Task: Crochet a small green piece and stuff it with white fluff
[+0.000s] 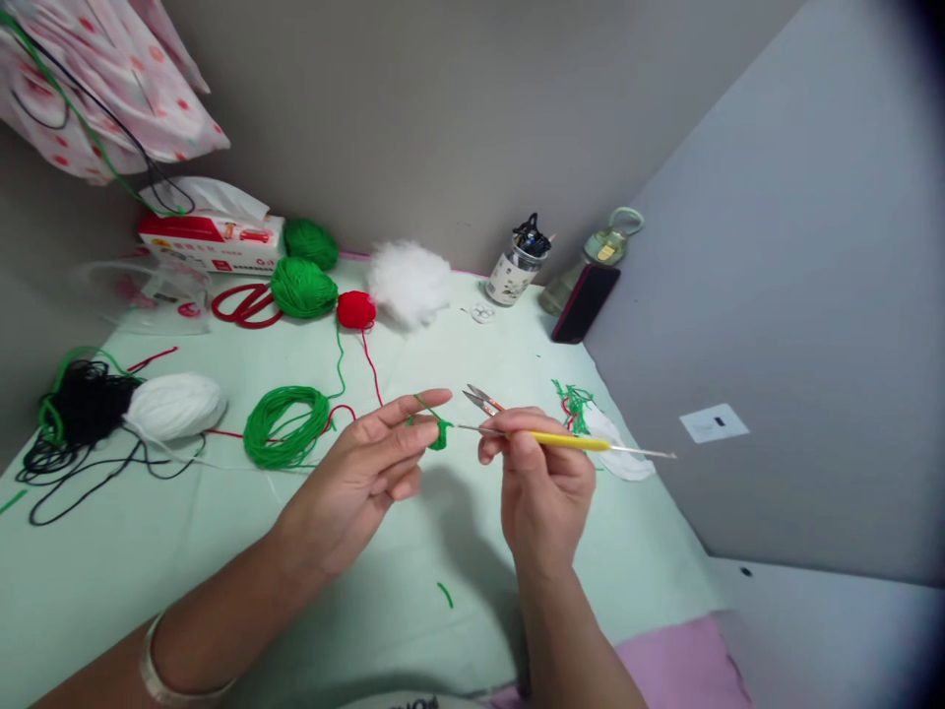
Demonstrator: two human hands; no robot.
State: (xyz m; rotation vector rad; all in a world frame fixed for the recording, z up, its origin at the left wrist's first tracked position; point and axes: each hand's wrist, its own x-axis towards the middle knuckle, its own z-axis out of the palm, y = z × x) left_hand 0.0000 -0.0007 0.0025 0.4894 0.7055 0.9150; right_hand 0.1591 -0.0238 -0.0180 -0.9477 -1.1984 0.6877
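Note:
My left hand [380, 453] pinches a small piece of green crochet work [439, 435] between thumb and fingers, and a green strand runs over its index finger. A crochet hook [568, 441] with a yellow handle lies in my right hand [546, 483], held like a pen. The hook's thin metal tip points left, close to the green piece; whether it touches a loop is too fine to tell. Small thread snips [481, 398] lie on the table behind my right hand, partly hidden by it. A coil of green yarn [286, 427] rests left of my left hand.
At the back stand green yarn balls [303, 287], a red ball [355, 309], white stuffing [409, 284], red-handled scissors [246, 305], a tissue pack [214, 241], a jar [512, 276], a bottle [568, 286] and a phone [587, 303]. White [177, 405] and black yarn [87, 399] lie left; green scraps [574, 406] right.

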